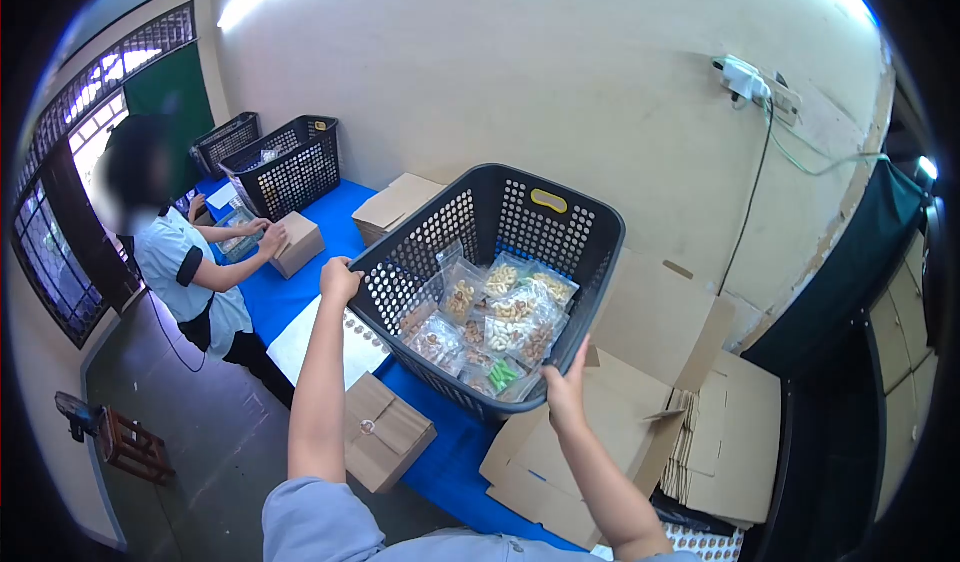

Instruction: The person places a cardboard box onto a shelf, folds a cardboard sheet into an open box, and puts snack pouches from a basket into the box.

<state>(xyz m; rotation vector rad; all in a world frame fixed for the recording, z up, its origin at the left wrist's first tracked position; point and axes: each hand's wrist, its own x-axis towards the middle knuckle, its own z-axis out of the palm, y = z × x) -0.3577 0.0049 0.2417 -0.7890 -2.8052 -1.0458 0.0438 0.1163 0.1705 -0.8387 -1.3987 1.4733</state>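
Observation:
Both my hands hold a black plastic basket [492, 194] with perforated walls and a yellow-edged handle slot, tilted toward me above the table. My left hand [341, 281] is closed on its left rim. On the near right side my right hand [567, 394] grips the rim, thumb pointing up. Inside lie several clear plastic bags [515, 327] of pale and brown pieces; one bag [503, 374] has bright green pieces. Below the basket sits a closed cardboard box [385, 437] with a round sticker. An open cardboard box [585, 437] is partly hidden behind my right arm.
A blue-covered table [340, 207] runs along the wall. Flat cardboard is stacked at the back [395, 207] and right [735, 432]. A sticker sheet [340, 347] lies left. Further left, a co-worker [205, 272] handles a small box [298, 247] near two black baskets [290, 167]. A cable [750, 212] hangs down the wall.

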